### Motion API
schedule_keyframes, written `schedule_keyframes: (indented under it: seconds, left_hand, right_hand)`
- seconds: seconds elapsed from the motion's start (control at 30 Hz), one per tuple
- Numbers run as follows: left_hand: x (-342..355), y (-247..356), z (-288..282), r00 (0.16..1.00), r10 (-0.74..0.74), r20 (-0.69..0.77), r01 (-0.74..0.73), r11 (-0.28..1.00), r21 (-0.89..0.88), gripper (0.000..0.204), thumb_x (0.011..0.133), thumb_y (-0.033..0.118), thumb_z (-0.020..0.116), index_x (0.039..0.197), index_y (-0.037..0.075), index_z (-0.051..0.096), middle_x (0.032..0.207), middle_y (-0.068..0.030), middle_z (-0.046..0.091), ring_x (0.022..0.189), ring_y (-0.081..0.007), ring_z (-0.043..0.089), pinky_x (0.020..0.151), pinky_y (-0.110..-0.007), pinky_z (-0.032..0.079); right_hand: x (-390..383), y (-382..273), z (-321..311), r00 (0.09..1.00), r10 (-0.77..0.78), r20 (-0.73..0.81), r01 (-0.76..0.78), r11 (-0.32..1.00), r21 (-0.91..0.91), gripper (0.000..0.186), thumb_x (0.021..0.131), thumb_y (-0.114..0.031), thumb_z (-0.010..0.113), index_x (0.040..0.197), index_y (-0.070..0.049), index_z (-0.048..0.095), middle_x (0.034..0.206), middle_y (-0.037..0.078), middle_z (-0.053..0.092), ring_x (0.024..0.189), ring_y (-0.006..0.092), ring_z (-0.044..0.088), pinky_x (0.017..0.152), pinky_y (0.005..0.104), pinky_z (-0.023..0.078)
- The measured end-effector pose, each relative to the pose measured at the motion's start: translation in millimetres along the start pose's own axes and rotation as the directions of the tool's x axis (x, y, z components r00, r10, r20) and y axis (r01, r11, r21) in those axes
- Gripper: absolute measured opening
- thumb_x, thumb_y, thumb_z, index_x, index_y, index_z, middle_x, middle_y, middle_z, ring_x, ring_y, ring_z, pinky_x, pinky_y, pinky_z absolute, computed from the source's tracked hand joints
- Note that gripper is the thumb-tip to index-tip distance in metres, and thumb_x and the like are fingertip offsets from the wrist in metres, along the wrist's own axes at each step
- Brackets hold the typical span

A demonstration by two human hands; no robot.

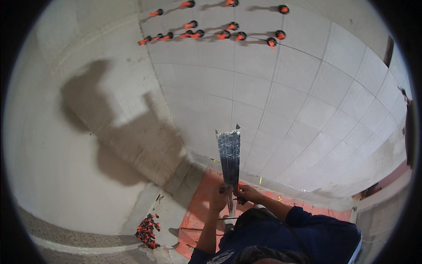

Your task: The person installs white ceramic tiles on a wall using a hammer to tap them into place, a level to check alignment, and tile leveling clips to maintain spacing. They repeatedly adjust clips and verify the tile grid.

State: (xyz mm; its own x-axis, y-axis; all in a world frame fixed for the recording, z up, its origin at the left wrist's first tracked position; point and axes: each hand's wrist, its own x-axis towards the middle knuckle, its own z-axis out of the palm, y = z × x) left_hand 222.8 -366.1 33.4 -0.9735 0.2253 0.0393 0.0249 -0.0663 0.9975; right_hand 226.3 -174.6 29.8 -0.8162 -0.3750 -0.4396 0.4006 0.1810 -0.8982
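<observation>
A long silvery metal channel (pixel 229 152) with upturned side edges stands up in front of me, its far end pointing toward the tiled wall. My left hand (pixel 220 198) is closed round its left edge, low down. On the opposite edge, my right hand (pixel 248 193) grips the channel at about the same height. Just under the right fingers is a small dark thing (pixel 241 201) that I cannot make out. Below the hands, the narrow lower part of the channel runs down toward my feet.
Large grey tiles (pixel 250 90) cover the wall ahead. Black discs with orange handles (pixel 233 26) sit along their upper joints. A heap of black-and-orange pieces (pixel 148 231) lies at lower left. Red sheeting (pixel 200 200) covers the floor; a plastered wall (pixel 66 176) stands left.
</observation>
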Motion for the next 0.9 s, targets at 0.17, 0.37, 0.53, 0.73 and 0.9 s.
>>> schedule_keyframes:
  seconds: [0.17,0.37,0.53,0.73,0.9]
  left_hand:
    - [-7.6,-21.6,-16.7,0.963,-0.042,0.265,0.031,0.998,0.048,0.031,0.084,0.011,0.071,0.112,0.001,0.062,0.101,-0.0077,0.068,0.095,-0.0193,0.065,0.083,-0.035,0.05]
    - [13.3,-45.4,12.4,0.977,-0.202,0.072,0.15,0.885,0.441,0.031,0.083,0.017,0.074,0.106,-0.001,0.064,0.098,-0.012,0.069,0.087,-0.0207,0.065,0.078,-0.037,0.05]
    - [51.6,-17.2,-0.8,0.907,-0.226,-0.354,0.356,0.862,0.361,0.047,0.076,0.027,0.079,0.109,-0.003,0.063,0.099,-0.0174,0.069,0.094,-0.0263,0.066,0.08,-0.039,0.049]
    - [129.4,16.9,-19.9,0.895,0.144,-0.422,0.13,0.82,0.557,0.031,0.077,0.018,0.075,0.097,-0.004,0.067,0.089,-0.0173,0.07,0.085,-0.0293,0.068,0.076,-0.038,0.05]
    - [199.6,58.2,5.8,0.782,0.361,-0.507,0.083,0.747,0.66,0.033,0.073,0.016,0.076,0.097,-0.006,0.068,0.088,-0.0194,0.071,0.081,-0.0273,0.068,0.073,-0.038,0.05]
  right_hand:
    - [-23.1,-29.5,-8.3,0.999,-0.034,0.032,0.036,0.998,-0.043,0.035,0.095,-0.035,0.062,0.108,-0.002,0.062,0.078,0.002,0.062,0.067,0.009,0.056,0.061,0.027,0.047]
    - [-43.7,-79.6,-28.6,0.994,-0.07,-0.079,0.075,0.995,0.061,0.025,0.093,-0.023,0.063,0.104,-0.001,0.062,0.075,0.003,0.062,0.063,0.0112,0.059,0.059,0.0272,0.049]
    - [-95.6,-103.7,-125.0,0.94,-0.284,-0.192,0.31,0.943,0.124,0.026,0.095,-0.022,0.059,0.107,0.001,0.064,0.076,0.003,0.062,0.064,0.0107,0.057,0.059,0.0266,0.047]
    - [-201.5,-116.2,-275.3,0.771,-0.563,-0.297,0.554,0.823,-0.123,0.034,0.093,-0.03,0.062,0.094,0.003,0.063,0.072,0.008,0.062,0.058,0.0118,0.055,0.053,0.0259,0.044]
    - [-256.7,-101.3,-350.1,0.569,-0.77,-0.289,0.792,0.608,-0.058,0.04,0.088,-0.039,0.069,0.104,-0.003,0.06,0.079,0.012,0.062,0.06,0.0169,0.057,0.053,0.0286,0.045]
